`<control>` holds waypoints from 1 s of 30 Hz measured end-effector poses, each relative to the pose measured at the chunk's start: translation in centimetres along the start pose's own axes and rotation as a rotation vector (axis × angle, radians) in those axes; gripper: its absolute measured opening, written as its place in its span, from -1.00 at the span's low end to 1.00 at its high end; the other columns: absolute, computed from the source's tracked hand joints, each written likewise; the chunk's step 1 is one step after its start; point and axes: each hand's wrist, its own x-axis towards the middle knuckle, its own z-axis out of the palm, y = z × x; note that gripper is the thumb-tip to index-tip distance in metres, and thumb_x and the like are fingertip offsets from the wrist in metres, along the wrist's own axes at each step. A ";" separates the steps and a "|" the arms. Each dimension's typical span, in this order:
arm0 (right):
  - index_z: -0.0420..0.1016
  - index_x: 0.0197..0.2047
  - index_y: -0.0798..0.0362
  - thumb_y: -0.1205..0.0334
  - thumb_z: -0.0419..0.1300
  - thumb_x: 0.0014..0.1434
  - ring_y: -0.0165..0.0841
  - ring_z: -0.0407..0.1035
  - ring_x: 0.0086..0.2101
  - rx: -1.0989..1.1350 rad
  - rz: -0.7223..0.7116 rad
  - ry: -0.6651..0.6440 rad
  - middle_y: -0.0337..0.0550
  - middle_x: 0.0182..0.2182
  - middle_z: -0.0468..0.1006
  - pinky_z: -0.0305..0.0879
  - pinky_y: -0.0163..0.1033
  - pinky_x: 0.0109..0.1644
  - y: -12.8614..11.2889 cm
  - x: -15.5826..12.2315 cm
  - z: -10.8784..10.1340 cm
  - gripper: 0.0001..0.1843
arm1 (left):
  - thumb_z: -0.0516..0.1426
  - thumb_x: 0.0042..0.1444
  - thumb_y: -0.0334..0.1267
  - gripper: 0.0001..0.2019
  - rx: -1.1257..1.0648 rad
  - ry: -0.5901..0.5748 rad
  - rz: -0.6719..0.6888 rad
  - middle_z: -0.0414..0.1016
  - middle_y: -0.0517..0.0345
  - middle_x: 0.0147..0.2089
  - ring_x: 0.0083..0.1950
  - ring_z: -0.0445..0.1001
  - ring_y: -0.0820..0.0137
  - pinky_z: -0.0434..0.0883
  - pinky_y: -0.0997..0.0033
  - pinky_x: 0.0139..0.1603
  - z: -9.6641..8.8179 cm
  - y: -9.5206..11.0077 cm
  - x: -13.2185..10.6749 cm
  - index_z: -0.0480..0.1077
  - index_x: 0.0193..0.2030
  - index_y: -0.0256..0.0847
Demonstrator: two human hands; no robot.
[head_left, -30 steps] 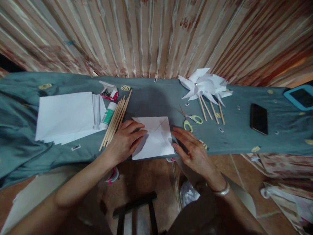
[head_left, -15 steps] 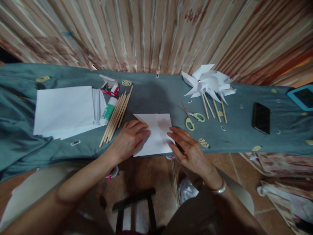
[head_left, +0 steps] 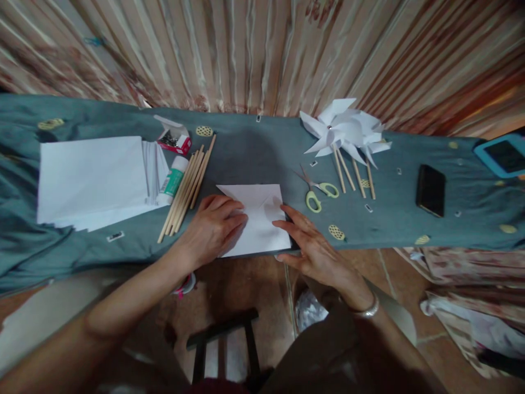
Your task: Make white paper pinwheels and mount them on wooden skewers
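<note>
A white sheet of paper (head_left: 262, 227) lies at the table's front edge, with a pointed corner at its upper left and a faint crease near its top right. My left hand (head_left: 219, 221) presses on its left side, fingers bent and close together, covering that edge. Against the right edge rests my right hand (head_left: 307, 241), its fingers spread and touching the paper. Green-handled scissors (head_left: 315, 191) lie open beyond my right hand. Left of the paper is a bundle of wooden sticks (head_left: 186, 191).
A stack of white paper (head_left: 92, 180), a glue stick (head_left: 174, 179) and an open red-and-white box of small metal pieces (head_left: 174, 139) stand left. White paper pinwheels (head_left: 344, 131) on sticks, a dark phone (head_left: 430, 190) and a blue-framed device (head_left: 504, 156) lie right. A pleated curtain (head_left: 246, 54) hangs behind.
The view has shifted slightly, moving everything a little left and up. My right fingers have spread wider at the paper's right edge. My left hand keeps its place on the paper.
</note>
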 end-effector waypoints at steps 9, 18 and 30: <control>0.31 0.16 0.02 0.38 0.19 0.13 -0.09 0.05 0.34 -0.010 0.020 0.007 0.08 0.37 0.14 0.17 0.15 0.34 -0.5 0.4 -0.2 -0.50 | 0.09 0.26 -0.16 -0.77 0.006 -0.044 -0.012 0.53 -0.09 0.01 0.06 0.40 0.06 0.31 -0.06 0.07 -0.3 0.3 0.1 0.52 -0.13 -0.20; 0.42 0.06 -0.03 0.38 0.21 0.15 -0.13 0.15 0.31 0.119 0.044 0.043 -0.01 0.35 0.20 0.22 0.11 0.33 -0.8 0.5 -1.2 -0.61 | 0.12 0.23 -0.17 -0.79 -0.004 -0.033 -0.003 0.53 -0.09 0.03 0.07 0.39 0.06 0.28 -0.08 0.11 -0.3 0.3 0.1 0.52 -0.15 -0.22; 0.58 -0.19 -0.04 0.27 0.25 0.20 -0.22 0.31 0.21 0.419 0.066 0.110 -0.09 0.21 0.43 0.27 0.00 0.29 -1.4 2.4 -0.4 -0.89 | 0.12 0.25 -0.14 -0.77 0.011 -0.045 -0.005 0.52 -0.06 0.05 0.10 0.38 0.09 0.26 -0.03 0.14 -0.3 0.3 0.0 0.52 -0.12 -0.21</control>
